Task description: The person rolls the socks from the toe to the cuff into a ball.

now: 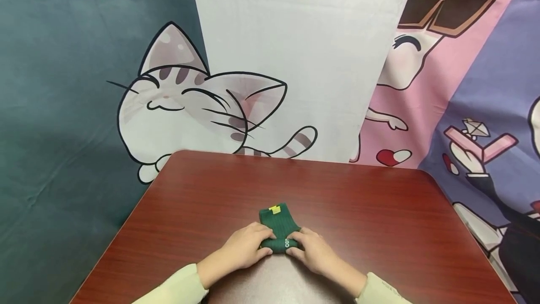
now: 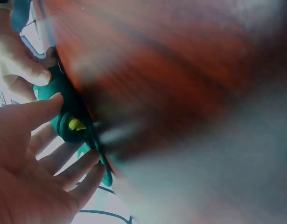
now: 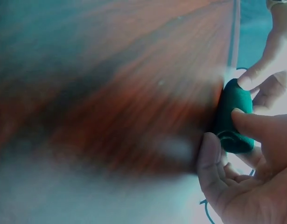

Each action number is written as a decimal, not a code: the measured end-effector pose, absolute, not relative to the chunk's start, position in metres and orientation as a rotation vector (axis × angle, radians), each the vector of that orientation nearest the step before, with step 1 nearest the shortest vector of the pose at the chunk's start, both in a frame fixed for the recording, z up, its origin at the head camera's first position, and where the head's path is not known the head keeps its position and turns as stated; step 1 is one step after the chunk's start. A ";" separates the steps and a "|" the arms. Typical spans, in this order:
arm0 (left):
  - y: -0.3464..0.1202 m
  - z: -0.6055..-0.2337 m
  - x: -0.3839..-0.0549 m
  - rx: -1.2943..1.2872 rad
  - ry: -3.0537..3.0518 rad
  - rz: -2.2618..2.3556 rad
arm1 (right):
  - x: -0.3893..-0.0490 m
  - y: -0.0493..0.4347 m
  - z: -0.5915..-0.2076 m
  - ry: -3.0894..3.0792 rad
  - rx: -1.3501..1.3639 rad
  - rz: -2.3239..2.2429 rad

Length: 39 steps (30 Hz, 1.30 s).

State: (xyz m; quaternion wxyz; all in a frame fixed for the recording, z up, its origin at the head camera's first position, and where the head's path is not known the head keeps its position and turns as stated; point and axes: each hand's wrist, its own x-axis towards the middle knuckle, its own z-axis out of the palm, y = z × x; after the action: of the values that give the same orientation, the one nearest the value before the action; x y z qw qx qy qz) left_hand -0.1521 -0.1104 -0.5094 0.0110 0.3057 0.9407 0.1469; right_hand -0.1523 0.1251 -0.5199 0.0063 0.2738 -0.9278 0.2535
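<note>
A dark green ribbed sock (image 1: 281,224) lies on the table, its near part rolled into a tight cylinder and its far part flat. A yellow patch marks the flat end, and white lettering shows on the roll. My left hand (image 1: 249,246) holds the roll's left end between thumb and fingers. At the right end, my right hand (image 1: 314,250) grips it the same way. In the left wrist view, the sock (image 2: 68,100) shows a spiral end with a bit of yellow inside. The right wrist view shows the coiled layers at the other end of the sock (image 3: 236,100).
The reddish-brown wooden table (image 1: 202,191) has rounded far corners and stretches out around the hands. Behind it hangs a backdrop (image 1: 303,60) with a cartoon cat and other drawn figures. Pale sleeves (image 1: 181,285) cover the forearms.
</note>
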 end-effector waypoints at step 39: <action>-0.097 -0.511 -0.145 0.894 2.989 0.357 | -0.170 0.130 -0.518 -2.857 0.973 0.953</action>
State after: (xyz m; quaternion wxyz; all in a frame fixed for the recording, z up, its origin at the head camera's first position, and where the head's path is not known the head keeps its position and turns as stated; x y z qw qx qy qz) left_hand -0.1452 -0.0965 -0.5108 0.0008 0.2847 0.9518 0.1137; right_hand -0.1701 0.1295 -0.5183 -0.0117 0.3075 -0.9026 0.3010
